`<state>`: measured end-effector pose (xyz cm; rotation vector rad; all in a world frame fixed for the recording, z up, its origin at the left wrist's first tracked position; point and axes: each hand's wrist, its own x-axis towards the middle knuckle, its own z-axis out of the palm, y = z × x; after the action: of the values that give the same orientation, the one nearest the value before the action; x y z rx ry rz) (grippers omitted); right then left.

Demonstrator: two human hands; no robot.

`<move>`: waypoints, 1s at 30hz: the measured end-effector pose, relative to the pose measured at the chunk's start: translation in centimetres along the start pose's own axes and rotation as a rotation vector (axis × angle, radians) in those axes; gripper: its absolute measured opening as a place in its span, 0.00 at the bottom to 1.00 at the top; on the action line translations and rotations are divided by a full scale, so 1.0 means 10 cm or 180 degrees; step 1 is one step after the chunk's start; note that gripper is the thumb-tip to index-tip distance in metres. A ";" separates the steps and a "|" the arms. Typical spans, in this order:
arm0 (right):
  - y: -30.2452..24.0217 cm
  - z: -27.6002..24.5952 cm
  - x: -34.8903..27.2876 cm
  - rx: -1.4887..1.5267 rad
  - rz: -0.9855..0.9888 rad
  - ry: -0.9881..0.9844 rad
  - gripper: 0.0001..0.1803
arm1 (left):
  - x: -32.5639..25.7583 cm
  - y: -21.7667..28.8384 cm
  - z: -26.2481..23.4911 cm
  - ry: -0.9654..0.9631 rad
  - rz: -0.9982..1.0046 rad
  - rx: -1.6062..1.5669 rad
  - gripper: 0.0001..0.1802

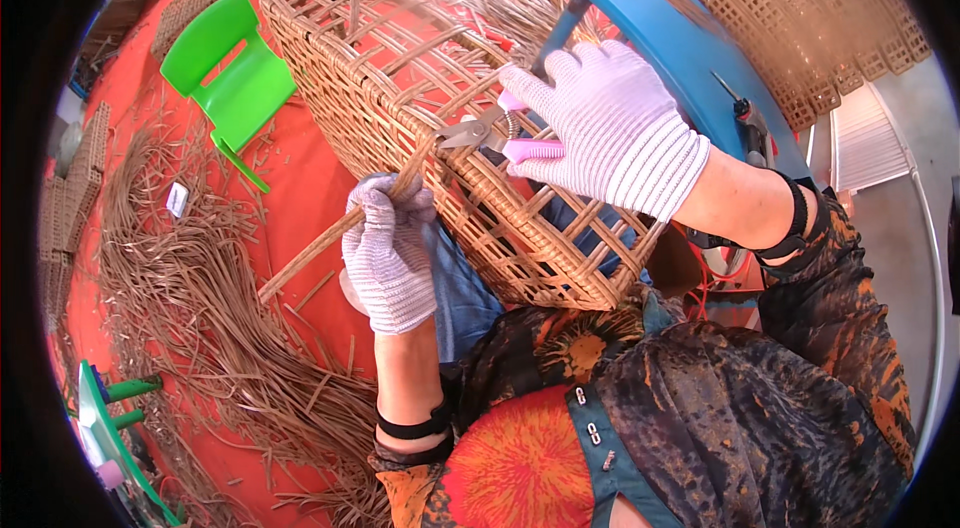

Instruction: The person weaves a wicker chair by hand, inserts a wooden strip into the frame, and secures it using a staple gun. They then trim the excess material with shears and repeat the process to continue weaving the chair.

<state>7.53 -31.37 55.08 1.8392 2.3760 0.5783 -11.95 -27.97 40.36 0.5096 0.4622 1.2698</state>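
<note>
The open-weave wicker basket [365,106] occupies the frame's centre, in front of the seated person. Right gloved hand [605,123], centre right: fingers wrapped around the handles of pink-handled pruning shears [535,149], blades at the basket's edge. Left gloved hand [388,243], left of centre: fingers closed on a brown weaving strip [312,256]. From here I cannot tell whether the blades touch that strip. A green plastic chair [225,53] stands upper left.

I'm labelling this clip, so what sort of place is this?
Probably a basket-weaving workshop: a woven basket being worked on, loose strands heaped on the red floor, and more wickerwork behind.
</note>
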 end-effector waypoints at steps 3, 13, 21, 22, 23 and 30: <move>0.04 0.01 0.00 -0.0131 -0.0072 -0.0007 0.27 | 0.02 -0.02 0.00 -0.0052 -0.0061 -0.0220 0.10; 0.05 -0.04 0.09 -0.0280 -0.0128 -0.0247 0.31 | -0.16 -0.18 -0.03 -0.0117 0.0274 0.0403 0.12; 0.04 0.00 0.10 -0.0415 -0.0226 -0.0210 0.30 | -0.22 -0.24 0.01 -0.0178 0.0386 0.0400 0.12; 0.04 -0.01 0.11 -0.0338 -0.0187 -0.0358 0.32 | -0.23 -0.23 0.02 -0.0141 0.0378 0.0429 0.12; 0.04 -0.03 0.12 -0.0259 -0.0148 -0.0506 0.35 | -0.24 -0.23 0.04 -0.0103 0.0371 0.0458 0.12; 0.08 -0.05 0.14 -0.0264 -0.0309 -0.0343 0.31 | -0.24 -0.20 0.05 -0.0149 0.0377 0.0725 0.12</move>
<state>7.69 -30.06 56.06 1.6669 2.3197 0.5444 -10.66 -30.76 39.64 0.7666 0.5471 1.3226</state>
